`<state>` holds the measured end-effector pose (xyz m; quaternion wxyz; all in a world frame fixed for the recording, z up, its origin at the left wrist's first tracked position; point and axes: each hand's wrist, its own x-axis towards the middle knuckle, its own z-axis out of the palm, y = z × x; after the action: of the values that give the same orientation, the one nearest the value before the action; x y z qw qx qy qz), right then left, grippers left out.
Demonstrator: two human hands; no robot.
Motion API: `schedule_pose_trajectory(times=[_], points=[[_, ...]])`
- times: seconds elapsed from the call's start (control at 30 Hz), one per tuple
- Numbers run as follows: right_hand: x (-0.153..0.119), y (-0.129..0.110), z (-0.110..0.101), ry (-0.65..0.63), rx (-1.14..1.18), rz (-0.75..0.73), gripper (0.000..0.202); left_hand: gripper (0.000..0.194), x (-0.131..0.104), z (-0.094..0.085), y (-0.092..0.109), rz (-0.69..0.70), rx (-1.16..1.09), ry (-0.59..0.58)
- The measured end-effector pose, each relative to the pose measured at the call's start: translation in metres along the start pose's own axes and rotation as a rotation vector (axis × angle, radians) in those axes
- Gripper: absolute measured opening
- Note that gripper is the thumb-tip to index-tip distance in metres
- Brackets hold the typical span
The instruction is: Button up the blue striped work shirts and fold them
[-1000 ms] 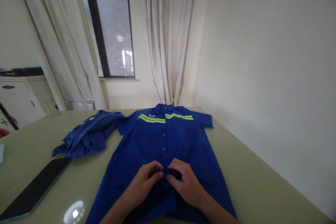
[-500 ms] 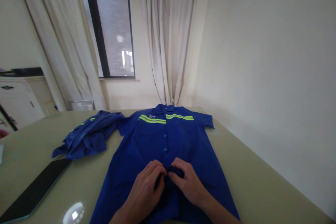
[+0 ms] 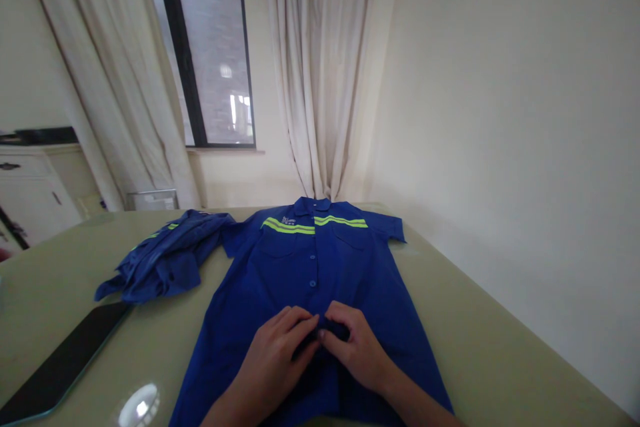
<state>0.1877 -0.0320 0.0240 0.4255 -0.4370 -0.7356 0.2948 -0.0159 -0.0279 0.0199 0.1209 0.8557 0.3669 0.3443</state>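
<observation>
A blue short-sleeved work shirt [image 3: 280, 280] with yellow-green reflective bands lies face up, its collar at the far end and its hem close to me. Two buttons show on the front placket above my hands. My left hand [image 3: 280, 347] pinches the placket fabric low on the shirt. Close beside it, my right hand [image 3: 355, 343] grips the other side of the same spot, thumb and forefinger pressed on raised cloth. The fingertips almost meet. Whether a button sits between them is hidden.
A second blue garment [image 3: 165, 263] lies crumpled to the left on the pale green table [image 3: 480, 333]. A black flat panel [image 3: 65, 360] lies nearer me on that side. A wall [image 3: 525, 147] borders the table's right edge; curtains [image 3: 320, 80] hang behind.
My left fingers have shifted slightly at the placket, the forefinger straighter toward the right hand. The right hand keeps its pinch. The view has moved slightly.
</observation>
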Motion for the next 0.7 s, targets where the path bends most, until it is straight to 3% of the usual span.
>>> schedule_pose_trajectory(times=[0.17, 0.27, 0.37, 0.47, 0.57, 0.63, 0.7], points=[[0.008, -0.003, -0.008, 0.006, -0.008, -0.039, 0.015, 0.006, 0.008, -0.006, -0.002, -0.142, -0.268, 0.154], [0.016, -0.012, -0.025, -0.025, -0.042, -0.057, 0.016, 0.019, 0.017, -0.023, 0.008, -0.194, -0.407, 0.317], [0.002, -0.014, -0.05, -0.05, -0.197, -0.054, 0.038, 0.031, 0.008, -0.042, 0.014, -0.292, -0.519, 0.336], [-0.048, 0.001, -0.079, -0.064, -0.424, 0.019, 0.051, 0.025, -0.038, -0.058, -0.001, -0.334, -0.296, 0.193], [-0.112, 0.027, -0.105, -0.001, -0.626, 0.121, 0.046, 0.053, -0.105, -0.067, -0.039, -0.253, 0.16, 0.032], [-0.142, 0.041, -0.119, 0.048, -0.684, 0.158, 0.036, 0.037, -0.14, -0.071, -0.064, -0.248, 0.31, 0.068], [-0.156, 0.047, -0.13, 0.089, -0.722, 0.155, 0.027, 0.031, -0.157, -0.078, -0.081, -0.272, 0.367, 0.084]])
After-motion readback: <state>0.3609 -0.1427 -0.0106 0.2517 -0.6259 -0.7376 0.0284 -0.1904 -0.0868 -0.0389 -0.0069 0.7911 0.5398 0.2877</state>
